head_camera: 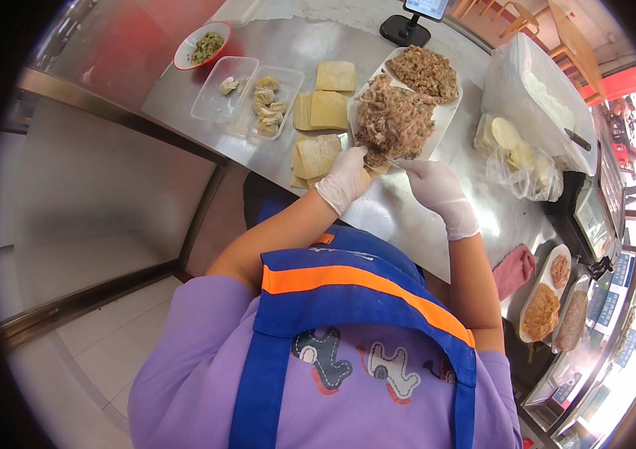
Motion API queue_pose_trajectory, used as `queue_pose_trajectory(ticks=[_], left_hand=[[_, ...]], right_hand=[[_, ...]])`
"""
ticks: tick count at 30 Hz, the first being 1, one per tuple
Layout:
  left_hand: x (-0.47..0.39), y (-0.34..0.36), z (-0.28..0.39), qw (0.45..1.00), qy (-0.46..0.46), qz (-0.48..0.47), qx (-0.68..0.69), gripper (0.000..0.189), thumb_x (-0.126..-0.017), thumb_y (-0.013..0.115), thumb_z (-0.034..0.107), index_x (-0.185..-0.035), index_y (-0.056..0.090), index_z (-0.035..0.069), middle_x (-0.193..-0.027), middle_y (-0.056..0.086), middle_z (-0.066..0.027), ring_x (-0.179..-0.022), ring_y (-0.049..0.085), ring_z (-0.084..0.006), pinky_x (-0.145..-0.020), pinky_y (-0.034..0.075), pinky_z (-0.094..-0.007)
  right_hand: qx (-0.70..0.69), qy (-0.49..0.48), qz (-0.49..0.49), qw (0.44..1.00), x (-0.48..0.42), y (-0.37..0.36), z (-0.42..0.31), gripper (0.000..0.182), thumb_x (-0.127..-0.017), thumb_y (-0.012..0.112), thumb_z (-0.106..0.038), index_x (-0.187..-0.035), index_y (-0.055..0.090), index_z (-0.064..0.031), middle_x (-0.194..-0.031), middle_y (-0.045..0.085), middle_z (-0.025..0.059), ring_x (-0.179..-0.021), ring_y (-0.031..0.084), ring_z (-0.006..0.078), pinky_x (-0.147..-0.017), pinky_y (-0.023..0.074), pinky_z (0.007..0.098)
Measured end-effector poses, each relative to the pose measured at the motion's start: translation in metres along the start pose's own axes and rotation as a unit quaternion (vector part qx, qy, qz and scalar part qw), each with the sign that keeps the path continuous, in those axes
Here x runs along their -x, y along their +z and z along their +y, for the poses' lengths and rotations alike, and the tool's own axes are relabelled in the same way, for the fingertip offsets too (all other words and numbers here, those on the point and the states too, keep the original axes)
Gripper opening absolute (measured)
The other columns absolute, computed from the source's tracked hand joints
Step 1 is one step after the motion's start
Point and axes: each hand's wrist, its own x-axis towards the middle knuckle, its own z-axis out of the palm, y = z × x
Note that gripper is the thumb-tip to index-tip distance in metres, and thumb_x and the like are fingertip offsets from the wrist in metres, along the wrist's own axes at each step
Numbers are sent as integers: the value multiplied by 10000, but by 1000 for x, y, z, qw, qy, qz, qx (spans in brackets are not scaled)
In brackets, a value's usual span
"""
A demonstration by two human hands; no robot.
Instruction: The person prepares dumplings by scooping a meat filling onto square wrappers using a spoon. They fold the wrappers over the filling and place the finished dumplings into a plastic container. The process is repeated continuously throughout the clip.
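Observation:
In a thin white glove, my left hand (347,175) is at the near edge of the meat filling, with part of a dough wrapper (377,168) showing at its fingers. My gloved right hand (436,185) grips a thin utensil (394,162) whose tip points at the wrapper; most of it is hidden in the fist. Just beyond both hands, a large mound of minced meat filling (394,118) sits on a white tray (446,120). A second, browner mound of filling (426,73) lies behind it. Left of the tray are stacks of square yellow wrappers (329,110), the nearest stack (318,157) beside my left hand.
Folded wontons (267,109) lie in a clear plastic container (277,133), beside another container (206,101). A red-rimmed bowl (183,53) holds chopped green filling. On the right are bagged wrappers (520,151), a white plastic-lined tub (503,78), a pink cloth (514,272) and meat plates (546,275).

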Motion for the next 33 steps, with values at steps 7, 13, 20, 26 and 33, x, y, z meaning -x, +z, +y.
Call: queue_pose_trajectory(ticks=[7, 13, 20, 26, 33], left_hand=[[21, 0, 10, 999, -36, 16, 35, 369, -965, 292, 148, -1236, 408, -75, -1220, 504, -234, -1125, 513, -368, -986, 424, -475], [60, -1, 26, 1000, 16, -13, 4, 387, -983, 301, 186, -1246, 415, -73, -1205, 510, -227, -1103, 525, -355, -970, 434, -458], [84, -6, 11, 767, 298, -238, -516, 417, -998, 364, 212, -1351, 384, -8, -1396, 388, -141, -1336, 305, -295, -1105, 210, -398], [92, 23, 34, 487, 421, -227, -731, 288, -912, 556, 252, -1078, 623, 25, -1280, 488, -128, -1308, 307, -298, -1071, 193, -442], [88, 36, 27, 776, 294, -208, -517, 92, -822, 654, 50, -876, 580, 45, -773, 577, -22, -686, 564, -83, -560, 447, -237]], right_hand=[[-20, -40, 148, 988, 47, 48, -14, 299, -833, 546, -159, -1115, 644, -167, -734, 574, 114, -641, 593, 310, -600, 489, 399], [-195, -17, 93, 976, 75, 60, -12, 298, -873, 534, -98, -1161, 612, -103, -681, 539, 56, -573, 553, 204, -557, 458, 316], [-500, 182, -20, 846, 73, 29, -43, 296, -938, 450, -121, -1187, 561, -8, -639, 484, -30, -549, 424, 52, -520, 365, 201], [-576, 195, -35, 793, 83, 16, -53, 294, -940, 441, -126, -1178, 553, 6, -646, 493, -26, -515, 369, 28, -476, 294, 169], [-643, 181, -59, 741, 90, -12, -76, 320, -932, 437, -115, -1213, 511, 18, -643, 490, -10, -473, 339, 34, -438, 259, 170]])
